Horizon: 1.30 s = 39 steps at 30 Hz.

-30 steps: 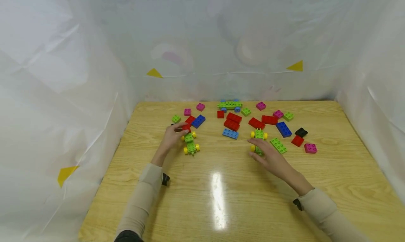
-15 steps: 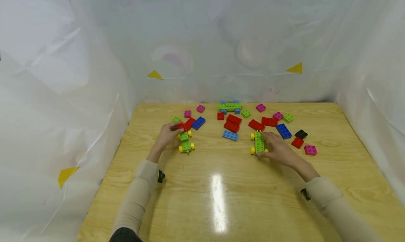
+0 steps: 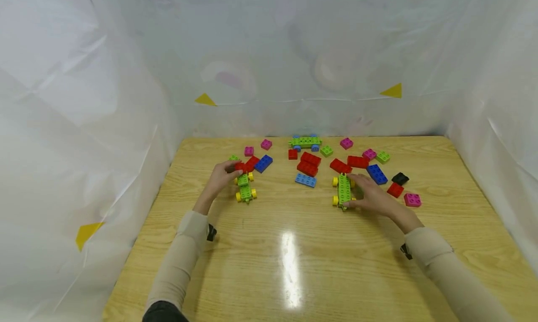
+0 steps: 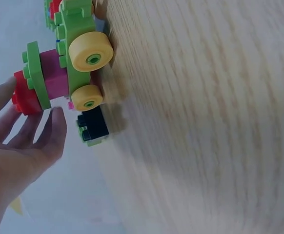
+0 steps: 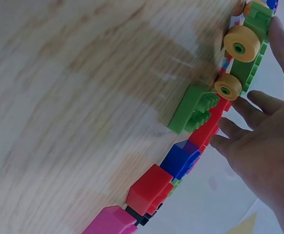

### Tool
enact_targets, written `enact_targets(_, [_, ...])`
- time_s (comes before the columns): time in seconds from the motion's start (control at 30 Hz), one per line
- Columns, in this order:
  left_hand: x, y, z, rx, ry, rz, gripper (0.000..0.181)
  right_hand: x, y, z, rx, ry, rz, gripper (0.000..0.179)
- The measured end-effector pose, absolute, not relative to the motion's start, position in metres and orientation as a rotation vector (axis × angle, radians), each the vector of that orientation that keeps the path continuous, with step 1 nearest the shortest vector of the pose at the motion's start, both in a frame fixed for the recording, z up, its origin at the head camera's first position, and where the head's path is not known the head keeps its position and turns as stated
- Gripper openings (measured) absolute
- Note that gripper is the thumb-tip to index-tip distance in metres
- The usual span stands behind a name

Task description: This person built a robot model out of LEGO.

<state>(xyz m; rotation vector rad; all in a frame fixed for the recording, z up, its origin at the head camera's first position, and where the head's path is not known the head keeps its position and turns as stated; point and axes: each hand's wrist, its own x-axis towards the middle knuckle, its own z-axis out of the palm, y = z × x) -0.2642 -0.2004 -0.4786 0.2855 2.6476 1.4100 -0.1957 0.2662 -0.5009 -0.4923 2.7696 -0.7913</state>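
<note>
My left hand [image 3: 218,178] pinches a red brick [image 4: 27,92] between thumb and fingers. That brick tops a stack: a green plate [image 4: 37,75], a pink brick [image 4: 54,73] and a green wheeled base [image 3: 245,192] with yellow wheels. My right hand [image 3: 370,196] reaches along a second green wheeled base [image 3: 344,191] from the right. Its thumb touches the near end and its forefinger lies by the far wheel, the base held between them. A green brick [image 5: 193,109] sits beside that base, covered by the hand in the head view.
A green base with blue wheels [image 3: 306,142] stands at the table's back edge. Red bricks [image 3: 308,164], a light blue brick [image 3: 306,180], dark blue bricks [image 3: 377,174], pink bricks [image 3: 412,200] and a black piece [image 3: 400,178] lie about. White sheeting [image 3: 269,65] encloses the table.
My left hand has drawn the stacked car slightly left. The right hand has shifted from over the second base to its right side, covering the green brick there.
</note>
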Motion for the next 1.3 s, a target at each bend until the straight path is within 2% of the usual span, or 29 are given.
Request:
enact_targets(0.1, [-0.262, -0.197, -0.477, 0.405, 2.836, 1.329, 0.042, -0.194, 0.267, -0.503, -0.490, 2.778, -0.776, 0.097])
enact_targets(0.27, [-0.256, -0.182, -0.467, 0.763, 3.271, 1.300, 0.025, -0.190, 0.267, -0.504, -0.500, 2.794, -0.757, 0.096])
enact_targets(0.37, [-0.250, -0.167, -0.458, 0.930, 3.375, 1.323, 0.020, -0.188, 0.264, -0.503, -0.515, 2.807, -0.758, 0.095])
enact_targets(0.57, [-0.231, -0.132, -0.454, 1.102, 3.248, 1.381, 0.022, -0.184, 0.260, -0.503, -0.559, 2.823, -0.796, 0.094])
enact_targets(0.73, [-0.208, -0.100, -0.463, 1.133, 3.073, 1.330, 0.023, -0.178, 0.258, -0.505, -0.589, 2.827, -0.836, 0.092])
enact_targets(0.9, [-0.191, -0.069, -0.475, 1.129, 2.880, 1.251, 0.031, -0.171, 0.254, -0.507, -0.596, 2.803, -0.854, 0.094])
enact_targets(1.3, [-0.181, -0.013, -0.501, 1.020, 2.452, 1.062, 0.077, -0.156, 0.249, -0.515, -0.668, 2.829, -0.882, 0.090])
